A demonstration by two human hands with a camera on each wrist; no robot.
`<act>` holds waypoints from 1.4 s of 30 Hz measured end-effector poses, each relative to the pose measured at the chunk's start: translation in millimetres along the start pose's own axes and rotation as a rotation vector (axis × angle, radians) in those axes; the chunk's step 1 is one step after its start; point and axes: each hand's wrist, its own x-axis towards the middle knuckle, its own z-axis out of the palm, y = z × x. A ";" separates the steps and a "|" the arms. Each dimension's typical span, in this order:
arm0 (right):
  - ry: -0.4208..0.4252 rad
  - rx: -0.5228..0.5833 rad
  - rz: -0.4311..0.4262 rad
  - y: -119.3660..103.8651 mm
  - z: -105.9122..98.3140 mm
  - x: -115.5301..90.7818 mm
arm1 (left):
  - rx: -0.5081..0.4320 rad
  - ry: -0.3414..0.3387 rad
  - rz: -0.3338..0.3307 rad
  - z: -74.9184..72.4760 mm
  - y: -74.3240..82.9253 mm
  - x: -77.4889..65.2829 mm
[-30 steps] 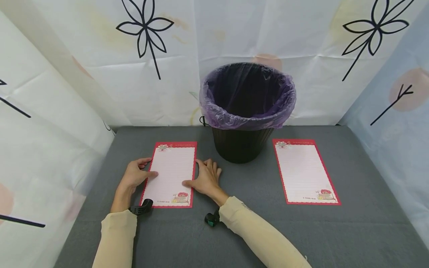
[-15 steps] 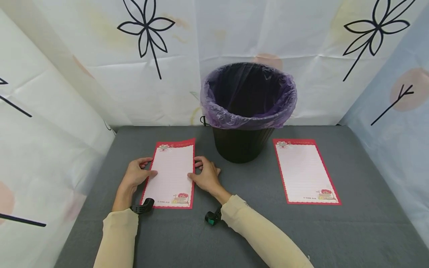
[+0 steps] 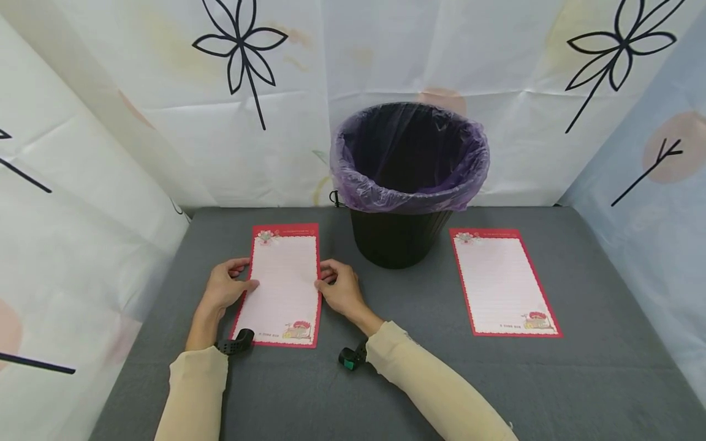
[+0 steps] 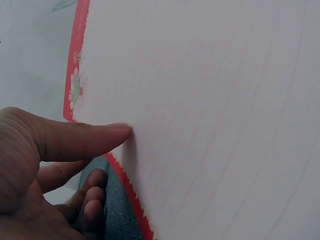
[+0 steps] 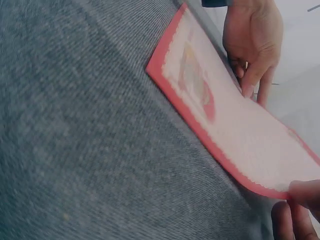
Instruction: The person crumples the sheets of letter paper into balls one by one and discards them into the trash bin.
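A sheet of lined letter paper (image 3: pixel 285 269) with a red border and a small printed picture at its lower corner is held between both hands. At its left edge the left hand (image 3: pixel 225 285) pinches it, thumb (image 4: pixel 95 140) on the printed face and fingers beneath. The right hand (image 3: pixel 342 288) pinches the opposite edge, its thumb (image 5: pixel 306 192) on top and fingers partly hidden underneath. In the right wrist view the sheet bows upward toward the right hand, and its near corner lies close over the grey cloth.
A second matching letter sheet (image 3: pixel 499 285) lies flat on the grey table (image 3: pixel 607 380) at the right. Behind and between the sheets stands a black bin (image 3: pixel 394 239) with a purple liner bag (image 3: pixel 358 190). White patterned curtains (image 3: pixel 138 141) close off the back and sides.
The right hand has gone from resting on the sheet's right side to pinching its edge. The sheet has come up off the table and shifted slightly left; the left hand has barely moved.
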 end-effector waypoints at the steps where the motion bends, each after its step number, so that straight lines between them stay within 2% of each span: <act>1: -0.001 0.012 -0.004 -0.4 -0.6 -0.4 | -0.005 0.015 0.012 -0.1 0.4 -1.5; 7: -0.025 0.125 -0.008 -5.1 -7.8 -4.4 | -0.049 0.095 0.112 0.4 6.5 -11.8; 9: -0.042 0.156 -0.021 -13.6 -13.7 -8.5 | -0.072 0.114 0.152 0.7 8.9 -13.9; 14: -0.096 0.224 -0.053 -22.5 -27.3 -15.1 | -0.167 0.129 0.249 0.1 17.3 -18.6; 15: -0.099 0.231 -0.064 -18.3 -28.8 -14.8 | -0.191 0.126 0.268 -0.1 20.6 -20.1; 21: -0.093 0.261 -0.105 -26.3 -54.6 -25.3 | -0.278 0.125 0.384 -0.1 47.7 -31.4; 26: -0.057 0.306 -0.145 -32.3 -81.4 -34.4 | -0.279 0.137 0.511 3.7 76.2 -42.4; 32: 0.023 0.367 -0.221 -41.5 -113.7 -42.8 | -0.279 0.104 0.639 8.9 104.7 -54.2; 36: 0.056 0.310 -0.263 -48.8 -134.8 -46.4 | -0.266 0.068 0.703 12.8 119.8 -62.6; 42: -0.030 0.156 -0.283 -59.6 -157.4 -52.8 | -0.224 -0.002 0.762 20.7 135.6 -72.5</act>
